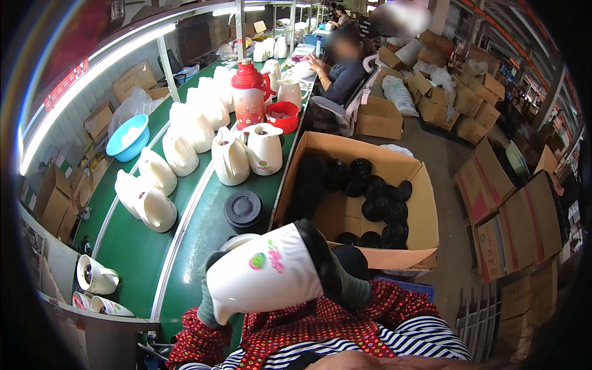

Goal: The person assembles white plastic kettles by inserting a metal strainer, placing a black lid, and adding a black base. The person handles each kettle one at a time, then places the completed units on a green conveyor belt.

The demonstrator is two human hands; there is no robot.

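Note:
A white thermos jug (265, 271) with a pink and green print lies tilted on its side before my body, spout toward the lower left. My left hand (208, 306), in a grey-green glove, holds it by the spout end; its fingers are mostly hidden behind the jug. At the other end sits a black base cap (310, 243). My right hand (345, 285), gloved with a black palm, is closed round that cap. Just beyond the jug, round black caps (243, 209) stand stacked on the green conveyor belt (206, 246).
Several white jugs (231, 157) and a red thermos (250, 98) stand along the belt. On the right, an open cardboard box (425, 209) holds black caps. A blue basin (128, 139) is at far left. Another person (345, 74) sits farther along the line.

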